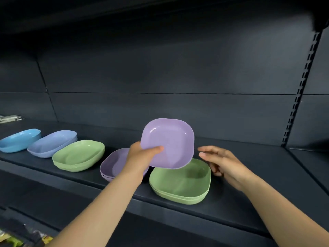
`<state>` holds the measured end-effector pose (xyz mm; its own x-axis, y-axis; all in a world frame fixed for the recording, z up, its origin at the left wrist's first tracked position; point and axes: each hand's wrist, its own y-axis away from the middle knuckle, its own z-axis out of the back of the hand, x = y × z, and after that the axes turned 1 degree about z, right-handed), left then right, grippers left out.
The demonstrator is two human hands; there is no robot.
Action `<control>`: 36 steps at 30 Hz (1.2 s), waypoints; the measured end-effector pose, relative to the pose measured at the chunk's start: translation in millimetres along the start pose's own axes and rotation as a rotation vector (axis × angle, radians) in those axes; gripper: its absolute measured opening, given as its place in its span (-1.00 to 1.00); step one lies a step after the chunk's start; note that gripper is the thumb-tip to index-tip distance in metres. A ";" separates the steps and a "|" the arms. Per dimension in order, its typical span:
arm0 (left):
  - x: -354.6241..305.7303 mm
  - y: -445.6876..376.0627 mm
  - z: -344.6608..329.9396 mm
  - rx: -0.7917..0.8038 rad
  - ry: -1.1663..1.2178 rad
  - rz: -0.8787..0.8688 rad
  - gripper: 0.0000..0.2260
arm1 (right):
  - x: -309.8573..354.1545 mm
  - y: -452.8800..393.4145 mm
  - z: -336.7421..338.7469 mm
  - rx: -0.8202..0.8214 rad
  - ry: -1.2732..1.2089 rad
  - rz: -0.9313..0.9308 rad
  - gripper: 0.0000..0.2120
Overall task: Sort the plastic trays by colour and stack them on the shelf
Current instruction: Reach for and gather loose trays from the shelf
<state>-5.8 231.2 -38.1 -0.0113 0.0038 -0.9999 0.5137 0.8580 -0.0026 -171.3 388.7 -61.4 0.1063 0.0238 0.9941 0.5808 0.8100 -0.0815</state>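
My left hand (140,155) grips a lilac tray (169,141) by its near left edge, thumb on the inside, and holds it tilted up above the shelf (240,198). Under it lies a short stack of green trays (179,184). Left of that, partly behind my left wrist, sits a stack of lilac trays (114,163). My right hand (220,163) hovers to the right of the held tray with fingers straight, holding nothing. Further left stand a green stack (78,155), a periwinkle stack (51,143) and a blue stack (19,139).
The dark shelf runs on to the right of the green trays as bare board. A slotted upright (299,91) stands at the back right. Some packets (8,118) lie at the far left, and coloured packs (16,239) show on a lower level.
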 end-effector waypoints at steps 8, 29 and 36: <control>4.4 9.2 -19.3 -0.019 -0.086 -0.097 -0.79 | 13.5 13.1 -11.7 0.052 0.001 0.150 -0.76; 12.1 -24.2 129.5 0.070 -0.012 -0.167 -0.75 | 23.5 -15.5 -224.7 -0.518 0.024 0.204 -0.70; 34.9 -37.6 137.8 0.186 -0.061 -0.126 -0.81 | 13.4 -3.4 -242.0 -0.685 0.209 0.189 -0.64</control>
<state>92.7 128.3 -74.5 -0.0366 -0.1336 -0.9904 0.6605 0.7405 -0.1243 23.5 244.4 -65.3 0.3663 -0.0409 0.9296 0.9035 0.2546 -0.3448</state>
